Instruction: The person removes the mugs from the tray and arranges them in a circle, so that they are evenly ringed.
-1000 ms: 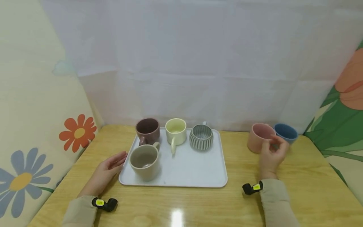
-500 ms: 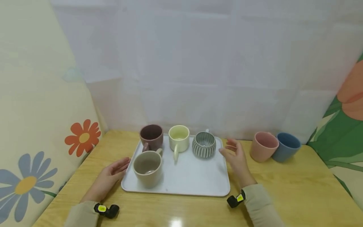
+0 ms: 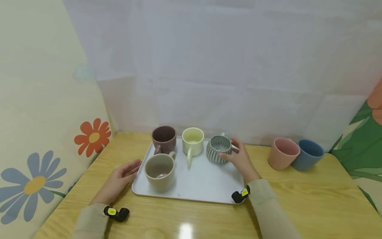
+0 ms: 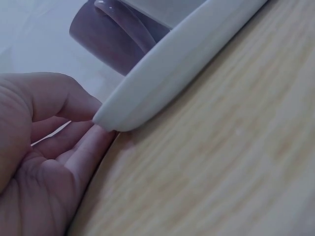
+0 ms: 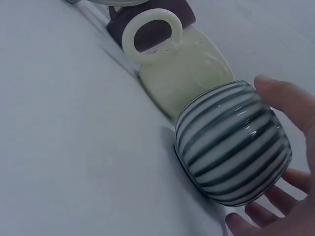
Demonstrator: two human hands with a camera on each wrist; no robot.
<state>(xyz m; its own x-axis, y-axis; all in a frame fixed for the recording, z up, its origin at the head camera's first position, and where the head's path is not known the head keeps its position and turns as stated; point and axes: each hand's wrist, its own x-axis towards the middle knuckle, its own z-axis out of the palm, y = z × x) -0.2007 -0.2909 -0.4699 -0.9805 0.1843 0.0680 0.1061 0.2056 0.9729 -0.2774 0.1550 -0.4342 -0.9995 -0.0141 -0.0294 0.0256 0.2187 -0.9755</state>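
Observation:
My right hand (image 3: 243, 162) is around a grey-and-white striped mug (image 3: 216, 153) at the tray's back right, thumb in front and fingers on its far side. In the right wrist view the thumb lies by the rim of the striped mug (image 5: 231, 147), with the other fingers curled below. The striped mug stands upright on the white tray (image 3: 206, 186). My left hand (image 3: 119, 179) rests beside the tray's left edge, fingers loosely extended. In the left wrist view its fingertips touch the rim of the tray (image 4: 147, 88).
A pale yellow mug (image 3: 192, 142), a dark plum mug (image 3: 164, 141) and a beige mug (image 3: 160, 176) stand on the tray. To the right, a pink mug (image 3: 280, 156) and a blue mug (image 3: 308, 156) stand on the wooden table (image 3: 149, 219). White cloth (image 3: 191, 66) hangs behind.
My right hand has left the pink and blue mugs, moved left and come around the striped mug. The left hand stays at the tray edge; the head view shifts slightly.

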